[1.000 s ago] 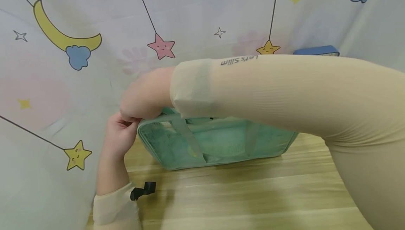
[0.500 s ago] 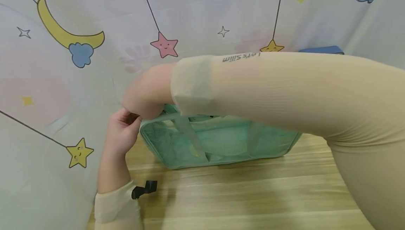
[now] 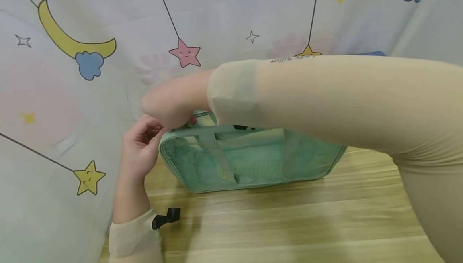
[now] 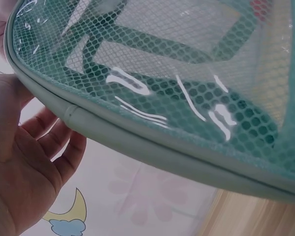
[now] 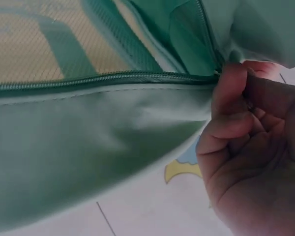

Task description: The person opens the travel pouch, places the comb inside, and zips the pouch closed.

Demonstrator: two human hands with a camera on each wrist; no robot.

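Observation:
A mint-green bag (image 3: 253,160) of mesh and clear plastic, with two strap handles, stands on the table. My left hand (image 3: 139,150) holds its upper left corner. In the left wrist view, the thumb and curled fingers meet the piped edge (image 4: 113,142). Reaching across from the right, my right hand (image 3: 173,102) is at the same corner. In the right wrist view it pinches the end of the zipper (image 5: 137,76), where two rows of teeth meet. Its fingers hide any pull tab. Between the rows the bag gapes, showing the inside.
A wood-grain table (image 3: 289,219) lies under the bag. Behind and to the left hangs a pale curtain (image 3: 224,10) printed with stars and moons. A blue object (image 3: 372,54) shows behind the right sleeve (image 3: 325,102). A black strap piece (image 3: 168,218) sticks out from the left sleeve.
My right hand and forearm have shifted slightly right and up, baring more of the bag's top and a fingertip. The left hand stays at the corner, its curled fingers more visible.

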